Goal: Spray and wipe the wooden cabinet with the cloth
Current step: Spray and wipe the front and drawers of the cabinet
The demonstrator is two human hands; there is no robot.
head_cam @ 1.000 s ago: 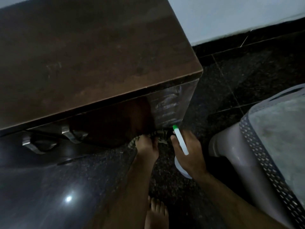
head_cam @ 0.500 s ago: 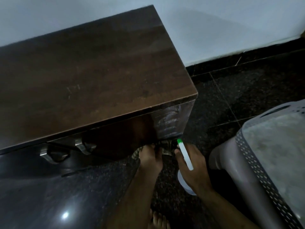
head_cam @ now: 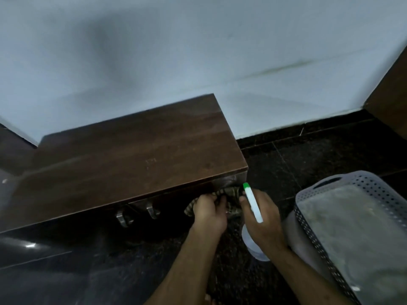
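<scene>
Our left hand (head_cam: 210,213) grips the striped cloth (head_cam: 232,191) against the front of the wooden cabinet (head_cam: 132,161), under its top edge, while our right hand (head_cam: 264,221) just beside it holds the spray bottle (head_cam: 253,205), nozzle toward that face.

We read no text, labels, brands or numbers; faint marks on the wooden cabinet (head_cam: 123,159) top are too blurred.
</scene>
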